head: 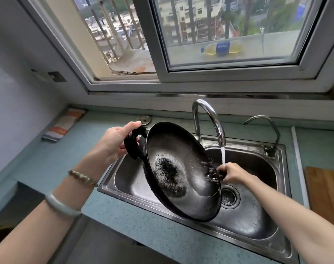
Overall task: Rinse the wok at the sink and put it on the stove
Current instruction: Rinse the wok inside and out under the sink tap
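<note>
A black wok (181,168) with a worn, speckled bottom is tilted steeply over the steel sink (257,223), its inside facing me. My left hand (114,141) grips its cloth-wrapped left handle, held high. My right hand (233,173) holds the small handle on the lower right rim, down in the basin. Water runs from the tall curved faucet (210,119) and falls just beside my right hand at the wok's rim. The stove is out of sight.
A second, thinner tap (267,128) stands at the sink's back right. A wooden board (326,191) lies on the counter to the right. A folded striped cloth (64,124) rests at the back left. The window above is partly open.
</note>
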